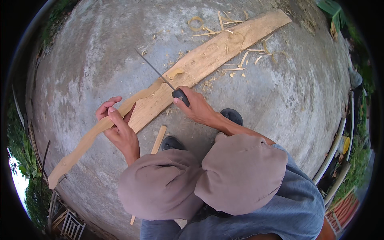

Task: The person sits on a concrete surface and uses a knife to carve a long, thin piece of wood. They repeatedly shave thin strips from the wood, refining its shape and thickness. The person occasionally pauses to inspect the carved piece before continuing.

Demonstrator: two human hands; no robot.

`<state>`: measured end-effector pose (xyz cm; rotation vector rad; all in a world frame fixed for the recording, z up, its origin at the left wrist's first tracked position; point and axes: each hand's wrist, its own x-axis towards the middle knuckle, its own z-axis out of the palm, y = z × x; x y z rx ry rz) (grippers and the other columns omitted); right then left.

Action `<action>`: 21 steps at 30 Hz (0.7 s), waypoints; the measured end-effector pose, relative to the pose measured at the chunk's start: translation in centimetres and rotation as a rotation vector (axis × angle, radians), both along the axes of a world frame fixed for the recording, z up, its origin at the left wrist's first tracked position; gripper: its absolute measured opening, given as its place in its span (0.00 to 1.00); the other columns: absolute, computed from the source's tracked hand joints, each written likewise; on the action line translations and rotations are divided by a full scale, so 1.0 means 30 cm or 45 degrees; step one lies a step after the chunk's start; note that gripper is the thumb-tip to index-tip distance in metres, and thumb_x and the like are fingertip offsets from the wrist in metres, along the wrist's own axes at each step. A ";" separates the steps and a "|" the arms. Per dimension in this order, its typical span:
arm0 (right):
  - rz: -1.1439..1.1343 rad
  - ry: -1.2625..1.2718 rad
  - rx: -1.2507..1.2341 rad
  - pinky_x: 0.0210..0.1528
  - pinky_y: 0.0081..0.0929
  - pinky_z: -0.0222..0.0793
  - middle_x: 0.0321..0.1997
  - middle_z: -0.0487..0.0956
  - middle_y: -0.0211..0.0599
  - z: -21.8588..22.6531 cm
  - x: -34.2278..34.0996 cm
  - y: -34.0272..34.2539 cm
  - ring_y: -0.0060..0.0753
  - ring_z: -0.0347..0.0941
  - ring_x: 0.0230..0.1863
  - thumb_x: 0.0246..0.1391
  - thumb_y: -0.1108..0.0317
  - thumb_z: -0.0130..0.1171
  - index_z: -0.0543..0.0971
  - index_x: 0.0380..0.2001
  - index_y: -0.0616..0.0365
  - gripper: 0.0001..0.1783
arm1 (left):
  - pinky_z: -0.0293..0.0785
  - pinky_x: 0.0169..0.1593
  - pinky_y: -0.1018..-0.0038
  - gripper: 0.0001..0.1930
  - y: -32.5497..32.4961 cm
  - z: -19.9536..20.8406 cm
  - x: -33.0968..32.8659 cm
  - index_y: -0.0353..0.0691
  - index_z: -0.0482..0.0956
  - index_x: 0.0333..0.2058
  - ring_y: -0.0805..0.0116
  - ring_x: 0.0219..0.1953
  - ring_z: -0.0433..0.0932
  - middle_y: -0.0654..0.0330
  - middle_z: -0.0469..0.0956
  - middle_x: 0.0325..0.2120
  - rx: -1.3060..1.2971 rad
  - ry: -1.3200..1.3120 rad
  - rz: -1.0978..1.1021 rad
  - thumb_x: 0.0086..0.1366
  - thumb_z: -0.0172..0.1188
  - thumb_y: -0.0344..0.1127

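Note:
My left hand (pixel 123 135) is closed around a long, narrow piece of pale wood with wavy edges (pixel 82 146), thumb on top. The wavy piece slants from the lower left up to the right, its far end lying over a wide plank (pixel 228 48). In my right hand (pixel 197 105) is the black handle of a long, thin-bladed knife (pixel 153 68). Its blade points up and left, crossing the wavy piece near its far end. The blade shows almost edge-on; whether it touches the wood I cannot tell.
Curled wood shavings (pixel 195 24) and small chips lie around the plank on the concrete ground (pixel 104 60). A narrow wooden strip (pixel 159 139) lies beside my left shoe (pixel 173 143). My right shoe (pixel 232 116) is near my right forearm. Plants and poles edge the ground.

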<state>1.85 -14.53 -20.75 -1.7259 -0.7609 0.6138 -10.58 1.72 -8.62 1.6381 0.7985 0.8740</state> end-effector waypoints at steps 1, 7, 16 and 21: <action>0.011 -0.054 0.074 0.41 0.47 0.73 0.36 0.80 0.59 0.005 -0.014 -0.005 0.57 0.80 0.37 0.70 0.56 0.58 0.72 0.55 0.68 0.24 | 0.88 0.56 0.53 0.11 0.002 0.000 0.001 0.35 0.66 0.53 0.58 0.57 0.76 0.47 0.73 0.54 0.009 -0.002 -0.004 0.81 0.44 0.36; -0.035 0.058 -0.088 0.42 0.51 0.73 0.37 0.80 0.62 -0.043 0.013 -0.016 0.63 0.79 0.38 0.70 0.56 0.57 0.71 0.53 0.67 0.22 | 0.90 0.53 0.59 0.12 -0.001 -0.013 0.017 0.33 0.68 0.52 0.63 0.55 0.76 0.49 0.74 0.53 0.033 0.026 0.021 0.81 0.43 0.35; -0.019 0.024 -0.064 0.40 0.51 0.72 0.35 0.80 0.60 -0.032 0.019 -0.012 0.62 0.79 0.36 0.70 0.56 0.57 0.72 0.53 0.68 0.23 | 0.89 0.54 0.61 0.11 0.002 -0.011 0.010 0.34 0.69 0.52 0.64 0.56 0.76 0.50 0.74 0.54 0.014 -0.007 -0.005 0.81 0.44 0.35; -0.013 -0.069 0.067 0.39 0.50 0.72 0.33 0.80 0.61 0.007 0.008 -0.018 0.61 0.79 0.34 0.70 0.56 0.57 0.72 0.51 0.70 0.23 | 0.89 0.53 0.61 0.11 -0.003 -0.004 0.018 0.34 0.69 0.52 0.64 0.56 0.76 0.50 0.74 0.54 0.043 -0.005 -0.026 0.81 0.44 0.35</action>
